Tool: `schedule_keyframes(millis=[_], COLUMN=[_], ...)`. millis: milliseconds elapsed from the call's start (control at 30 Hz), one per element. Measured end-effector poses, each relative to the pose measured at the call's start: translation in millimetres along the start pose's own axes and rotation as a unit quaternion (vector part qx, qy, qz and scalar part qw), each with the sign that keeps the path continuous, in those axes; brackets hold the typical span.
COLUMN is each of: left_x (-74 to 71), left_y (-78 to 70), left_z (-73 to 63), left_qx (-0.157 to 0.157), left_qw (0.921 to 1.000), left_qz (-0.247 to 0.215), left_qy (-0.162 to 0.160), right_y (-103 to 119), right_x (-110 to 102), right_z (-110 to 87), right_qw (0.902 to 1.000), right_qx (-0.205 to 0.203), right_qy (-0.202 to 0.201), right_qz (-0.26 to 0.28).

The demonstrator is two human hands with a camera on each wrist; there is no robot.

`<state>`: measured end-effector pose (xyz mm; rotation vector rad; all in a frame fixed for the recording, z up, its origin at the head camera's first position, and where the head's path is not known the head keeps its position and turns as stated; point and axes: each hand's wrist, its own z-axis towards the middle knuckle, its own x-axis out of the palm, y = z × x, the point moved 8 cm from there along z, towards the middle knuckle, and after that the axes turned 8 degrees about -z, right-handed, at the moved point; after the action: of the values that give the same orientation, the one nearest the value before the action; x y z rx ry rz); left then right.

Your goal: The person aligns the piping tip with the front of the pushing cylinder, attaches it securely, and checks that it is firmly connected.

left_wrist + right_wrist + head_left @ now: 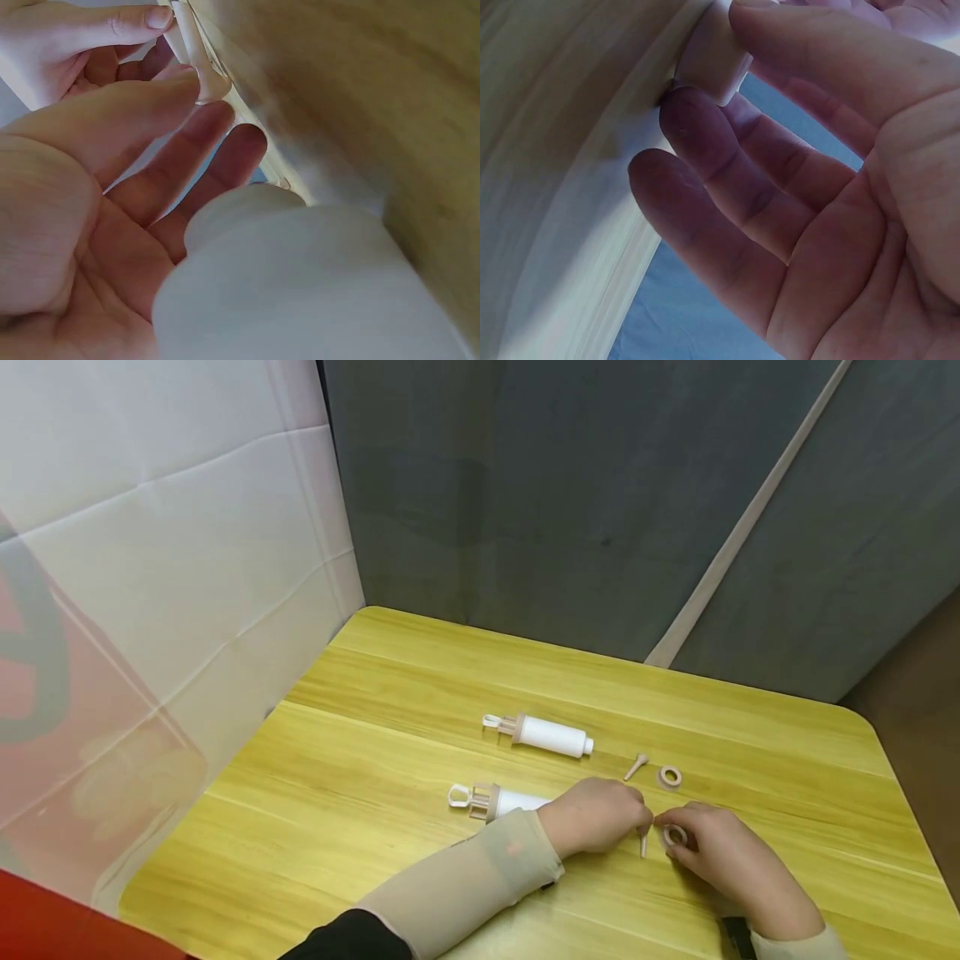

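My left hand (597, 814) pinches a small beige peg with a flared head (643, 847) at the table surface, its thin end pointing toward me. Close on its right, my right hand (720, 847) holds a beige ring (674, 836) between thumb and fingers; the right wrist view shows the ring (716, 56) from its side. The two hands' fingertips nearly meet. A white cylinder (517, 804) with a beige pronged collar and a white loop lies beside the left hand, partly hidden by that hand and its sleeve.
Behind the hands lie a matching white cylinder (555, 737), a second beige peg (636, 767) and a second beige ring (670, 777). They rest on a wood-grain table (300, 827). A white panel (187, 527) borders the left and a grey curtain (525, 510) the back.
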<state>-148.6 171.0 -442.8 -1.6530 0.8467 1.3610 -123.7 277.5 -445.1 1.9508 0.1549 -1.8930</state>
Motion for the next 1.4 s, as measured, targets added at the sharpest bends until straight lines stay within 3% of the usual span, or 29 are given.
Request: schedule_keyframes(millis=[333,500,633,800,967,1400], left_x=[2.3,-3.1,0.9,5.2,3.9,0.4], left_y=[1.6,-3.1,-7.4,-5.5,-1.0,3.2], left_z=[3.5,6.2,9.9,14.3,15.7,15.3], left_qx=[-0.013,0.016,0.035,0.01,-0.019,-0.025], left_qw=[0.9996,0.9993,0.9993,0.9998,0.9996,0.9991], left_qz=[0.022,0.024,0.008,0.001,-0.006,-0.03], left_qy=[0.006,-0.024,-0.007,0.019,0.018,0.018], right_y=[-0.8,-1.1,0.3,0.2,0.5,-1.3], right_x=[0.2,0.5,-0.7,-2.2,-3.7,-2.6], right_z=[-0.5,-1.9,-2.2,-0.6,0.2,-2.2], right_qw=[1.0,0.9999,0.9997,0.9998,0.9998,0.9994], right_qx=[0.001,-0.004,-0.017,-0.015,-0.016,-0.023], right_qy=[0.006,0.007,0.002,-0.002,-0.003,-0.016], right_qz=[0.003,0.008,0.017,0.009,0.008,0.021])
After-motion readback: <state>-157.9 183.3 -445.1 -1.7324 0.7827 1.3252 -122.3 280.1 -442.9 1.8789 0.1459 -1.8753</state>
